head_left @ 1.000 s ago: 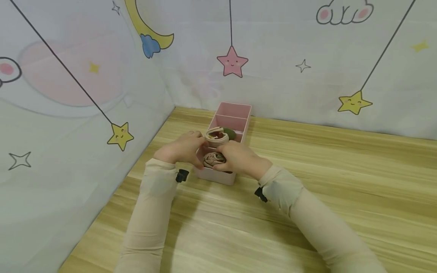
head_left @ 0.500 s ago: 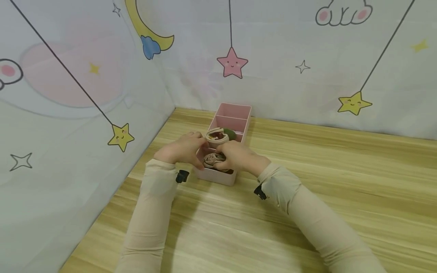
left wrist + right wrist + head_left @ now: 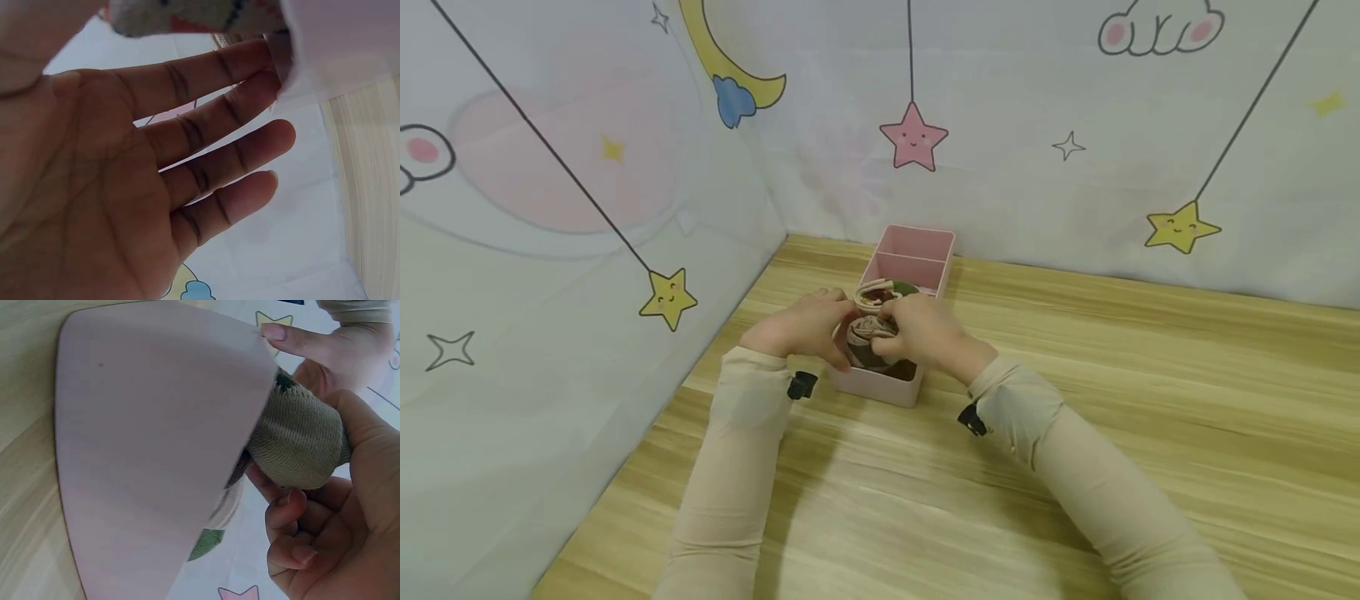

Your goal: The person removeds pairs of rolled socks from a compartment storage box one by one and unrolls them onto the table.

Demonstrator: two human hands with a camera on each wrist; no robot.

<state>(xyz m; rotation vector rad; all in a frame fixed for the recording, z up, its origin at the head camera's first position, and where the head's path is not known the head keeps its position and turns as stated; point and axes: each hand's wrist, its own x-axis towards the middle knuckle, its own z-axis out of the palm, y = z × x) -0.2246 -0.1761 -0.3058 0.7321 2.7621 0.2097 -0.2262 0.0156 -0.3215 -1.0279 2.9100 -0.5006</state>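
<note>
My right hand (image 3: 925, 335) grips a rolled sock (image 3: 867, 353) at the near compartment of a pink divided box (image 3: 880, 387). In the right wrist view the rolled sock (image 3: 300, 440) is beige ribbed knit and sticks up past the box rim, with thumb and fingers around it. My left hand (image 3: 808, 323) rests at the box's left side, its thumb on the rim. Its fingers (image 3: 212, 137) are nearly straight in the left wrist view, two tips at the box wall. Just behind, a second rolled sock (image 3: 874, 293), cream with a coloured pattern, sits in the box.
Something green (image 3: 906, 288) lies beside the second roll. The box's far compartments (image 3: 917, 243) reach toward the back wall (image 3: 1000, 192), a white printed cloth. Another cloth wall (image 3: 587, 333) stands along the left edge of the wood-grain table (image 3: 1075, 375).
My right hand has tilted and raised the near rolled sock, so its side now faces the head camera and it covers part of the second roll. My left hand stays in place.
</note>
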